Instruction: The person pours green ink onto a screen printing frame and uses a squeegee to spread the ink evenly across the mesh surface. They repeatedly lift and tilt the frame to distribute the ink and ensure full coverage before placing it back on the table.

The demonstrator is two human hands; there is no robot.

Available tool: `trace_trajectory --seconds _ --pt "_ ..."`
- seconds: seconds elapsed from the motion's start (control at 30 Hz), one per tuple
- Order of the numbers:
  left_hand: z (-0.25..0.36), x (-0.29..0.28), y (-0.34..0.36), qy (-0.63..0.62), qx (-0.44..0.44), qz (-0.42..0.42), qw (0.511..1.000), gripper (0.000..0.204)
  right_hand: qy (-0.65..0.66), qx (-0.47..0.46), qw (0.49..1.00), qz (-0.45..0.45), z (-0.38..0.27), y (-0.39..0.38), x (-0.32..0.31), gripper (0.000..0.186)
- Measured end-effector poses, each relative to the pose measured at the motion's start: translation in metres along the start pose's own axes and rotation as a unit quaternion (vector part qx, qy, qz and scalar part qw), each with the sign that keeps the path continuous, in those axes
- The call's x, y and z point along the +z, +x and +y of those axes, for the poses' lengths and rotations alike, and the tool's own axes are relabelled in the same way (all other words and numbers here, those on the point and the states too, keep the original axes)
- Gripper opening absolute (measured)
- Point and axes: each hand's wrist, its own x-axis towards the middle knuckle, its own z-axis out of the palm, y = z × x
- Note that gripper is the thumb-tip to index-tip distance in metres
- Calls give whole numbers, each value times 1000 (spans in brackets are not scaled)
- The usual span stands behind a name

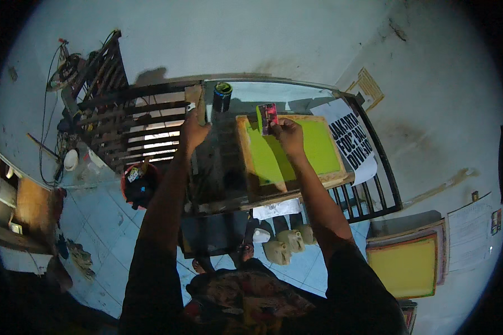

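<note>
Two hands (pixel 288 134), card (pixel 269 118), green screen (pixel 313 148).

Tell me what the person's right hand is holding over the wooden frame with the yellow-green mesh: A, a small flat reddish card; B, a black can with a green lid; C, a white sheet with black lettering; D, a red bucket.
A: the right hand pinches a small flat reddish card above the wooden-framed yellow-green screen, while the black can stands apart behind it.
</note>
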Motion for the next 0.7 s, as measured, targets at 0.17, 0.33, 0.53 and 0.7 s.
trace_trajectory --seconds 0.17,0.33,0.53,0.7 --pt "-12 63 48 20 87 50 995 80 80 -11 997 8 4 -3 -11 15" --pt "-35 99 75 13 94 70 993 96 141 26 990 -18 -5 -1 -10 13" --pt "0 94 75 100 34 8 994 89 148 33 988 -21 -4 2 -17 10" --pt "23 78 61 46 125 90 987 77 89 -56 994 3 -8 11 -23 6"
